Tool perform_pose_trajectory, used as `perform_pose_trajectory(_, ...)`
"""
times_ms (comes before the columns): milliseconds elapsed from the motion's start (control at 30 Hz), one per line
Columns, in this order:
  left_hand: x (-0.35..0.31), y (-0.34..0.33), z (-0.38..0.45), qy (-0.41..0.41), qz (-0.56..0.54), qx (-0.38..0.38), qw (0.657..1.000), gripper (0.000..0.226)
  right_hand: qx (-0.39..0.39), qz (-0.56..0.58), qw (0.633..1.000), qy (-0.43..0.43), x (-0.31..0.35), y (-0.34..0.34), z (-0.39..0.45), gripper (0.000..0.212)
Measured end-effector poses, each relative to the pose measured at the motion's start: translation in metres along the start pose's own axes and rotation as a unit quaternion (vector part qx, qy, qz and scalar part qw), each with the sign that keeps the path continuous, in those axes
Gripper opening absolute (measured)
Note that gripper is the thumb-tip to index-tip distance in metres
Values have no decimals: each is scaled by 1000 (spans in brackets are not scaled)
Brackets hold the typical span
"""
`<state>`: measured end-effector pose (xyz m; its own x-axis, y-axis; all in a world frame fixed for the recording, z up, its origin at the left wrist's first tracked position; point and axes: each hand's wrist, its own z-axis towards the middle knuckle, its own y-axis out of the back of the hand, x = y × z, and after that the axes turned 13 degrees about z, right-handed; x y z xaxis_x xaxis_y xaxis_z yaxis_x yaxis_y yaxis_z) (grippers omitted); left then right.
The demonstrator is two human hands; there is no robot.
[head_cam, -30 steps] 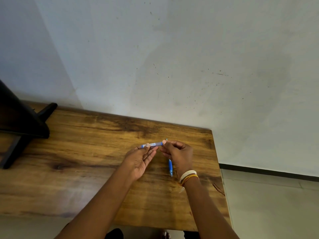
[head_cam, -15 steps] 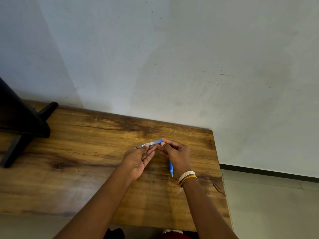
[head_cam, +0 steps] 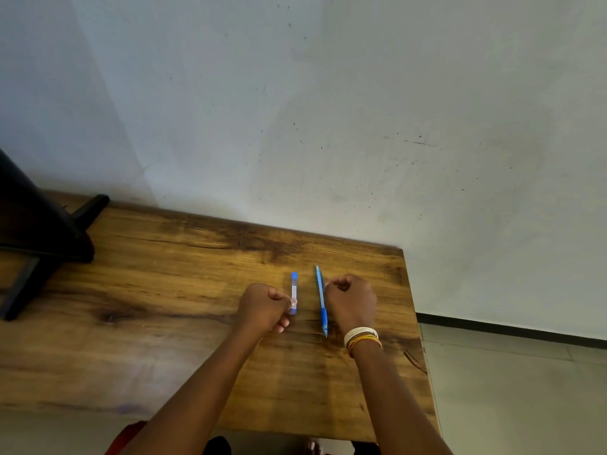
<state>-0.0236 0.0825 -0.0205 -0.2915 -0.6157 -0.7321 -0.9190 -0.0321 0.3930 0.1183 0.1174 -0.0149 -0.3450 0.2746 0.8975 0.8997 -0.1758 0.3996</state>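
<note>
Blue-capped tube [head_cam: 294, 292] and blue pen [head_cam: 321, 300] now sit parallel, just right of centre over the wooden table [head_cam: 164, 290]; half a second ago they met at my fingertips. My left hand [head_cam: 262, 307] pinches the tube's lower end. My right hand [head_cam: 349, 302], curled, touches the pen; whether it grips, I cannot tell.

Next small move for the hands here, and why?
Probably let go: open the left hand off the small blue-capped tube, whose near end it pinches. The tube and the blue pen already seem to lie side by side on the wooden table, apart. The right hand is curled against the pen; whether it grips is unclear.
</note>
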Motion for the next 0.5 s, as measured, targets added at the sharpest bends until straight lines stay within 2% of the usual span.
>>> perform_pose_trajectory(133, 0, -4, -3, -23, 79, -71, 994, 13, 34, -76, 996, -35, -1, 6, -1, 8)
perform_pose_trajectory(300, -3, -7, -5, -46, 182, -143, 972, 13, 57, -98, 992, -51, -2, 5, -1, 10)
perform_pose_trajectory(500, 0, -8, -3, -30, 174, -162, 971, 16, 40, -45, 996, -64, -2, -2, -4, 10)
